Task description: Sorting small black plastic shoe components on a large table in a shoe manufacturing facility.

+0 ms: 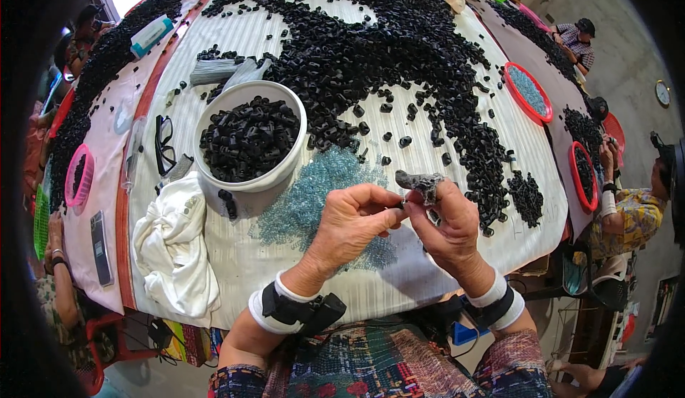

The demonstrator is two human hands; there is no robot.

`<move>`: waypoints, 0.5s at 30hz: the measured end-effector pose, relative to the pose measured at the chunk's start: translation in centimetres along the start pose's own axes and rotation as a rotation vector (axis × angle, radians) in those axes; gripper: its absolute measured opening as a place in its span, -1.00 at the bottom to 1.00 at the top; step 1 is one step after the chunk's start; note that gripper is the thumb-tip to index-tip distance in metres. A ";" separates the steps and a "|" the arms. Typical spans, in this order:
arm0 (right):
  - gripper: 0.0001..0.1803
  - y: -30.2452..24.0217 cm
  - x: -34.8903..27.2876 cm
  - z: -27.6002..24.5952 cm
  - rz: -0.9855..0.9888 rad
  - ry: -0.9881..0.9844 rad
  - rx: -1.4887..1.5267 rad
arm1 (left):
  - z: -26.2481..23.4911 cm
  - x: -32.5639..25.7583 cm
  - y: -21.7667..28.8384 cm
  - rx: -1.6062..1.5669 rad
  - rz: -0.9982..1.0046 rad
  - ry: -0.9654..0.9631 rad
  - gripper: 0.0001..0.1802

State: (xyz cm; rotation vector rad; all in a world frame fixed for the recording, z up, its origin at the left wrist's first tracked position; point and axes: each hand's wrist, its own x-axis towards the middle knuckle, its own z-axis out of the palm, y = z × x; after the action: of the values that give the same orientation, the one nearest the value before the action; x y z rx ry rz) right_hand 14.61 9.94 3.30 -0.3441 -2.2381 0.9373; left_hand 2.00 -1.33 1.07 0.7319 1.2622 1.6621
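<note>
In front of me, my left hand (357, 219) is closed in a pinch, with a small dark piece, apparently a black plastic part, at its fingertips. My right hand (453, 230) meets it there, thumb and finger pressed together on something too small to make out. A worn grey finger cover (422, 184) wraps my right index finger. Beneath the hands spreads a pile of small clear bluish pieces (310, 184). Beyond it lies a large heap of short black plastic parts (335, 62). To the left, a white bowl (302, 141) is filled with the black parts.
Left of the bowl lie black-framed glasses (165, 144), a bunched white cloth (175, 248) and grey bundles (232, 71). A phone (100, 248) rests on the left neighbouring table. Red baskets (546, 112) stand at the right. Several people work along both sides.
</note>
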 end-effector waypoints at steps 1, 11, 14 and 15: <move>-0.82 0.1 0.0 0.2 -0.001 0.001 -0.001 | 0.0 0.0 0.0 0.000 0.001 -0.001 -0.84; -0.81 0.0 0.0 -0.1 0.107 0.042 0.123 | 0.1 0.0 -0.1 -0.040 0.011 0.021 -0.85; -0.80 0.1 0.0 -0.4 0.020 -0.002 0.044 | 0.1 0.0 0.1 -0.053 0.016 0.016 -0.85; -0.80 0.1 0.0 -0.5 0.020 0.000 0.042 | 0.1 0.1 0.2 -0.051 0.003 0.015 -0.85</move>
State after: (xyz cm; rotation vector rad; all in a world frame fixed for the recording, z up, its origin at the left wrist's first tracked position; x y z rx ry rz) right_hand 14.90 10.24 3.50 -0.3480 -2.2155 0.9931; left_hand 2.04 -1.21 1.26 0.6926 1.2249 1.6988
